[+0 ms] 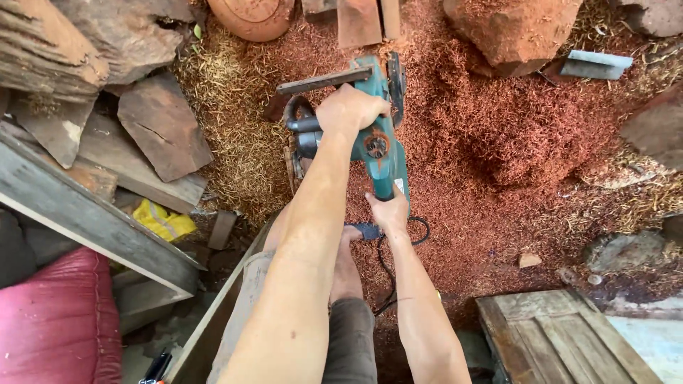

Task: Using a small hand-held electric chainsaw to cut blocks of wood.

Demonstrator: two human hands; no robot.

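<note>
Pink bundle: lower left of the frame, soft-looking cloth or sack, well apart from the hands.
Wood offcuts: upper left, flat dark slabs piled on a grey plank; a yellow scrap lies just below them.
Left hand: centre of the frame, above the middle; fingers curled fully closed over the front handle of the saw, knuckles up.
Electric saw: centre, teal body with black fittings, held low over the shavings between the two hands.
How it likely handles: stiff, hard plastic and metal; probably fairly heavy and nose-weighted, so it wants both hands. The casing looks smooth and dusty, likely slick.
Where to take hold: by the front handle and the rear grip only, clear of the cutting end.
Right hand: just below centre, wrapped closed round the rear grip; fingertips hidden.
Black cord: loops down from the rear grip beside a bare foot.
Red shavings: heaped across the centre right.
Reddish log: top right.
Wooden panel: lower right corner.
</note>
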